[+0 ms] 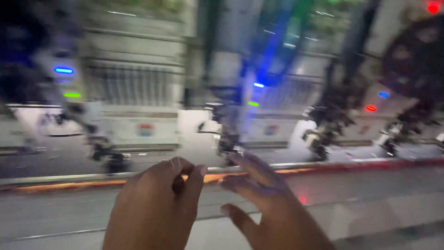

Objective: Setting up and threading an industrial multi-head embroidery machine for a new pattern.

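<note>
The picture is blurry. The left hand [155, 208] is curled, its fingers pinched together on something too small to see. Just beside it, the right hand [273, 206] is spread open, near the big machine [138, 106] behind.

A dim, motion-blurred workshop held a long white machine frame [138, 99] with hanging dark heads [323, 125], small blue, green and red lamps, and an orange-red rail [69, 186] across a grey bed [60, 153].
</note>
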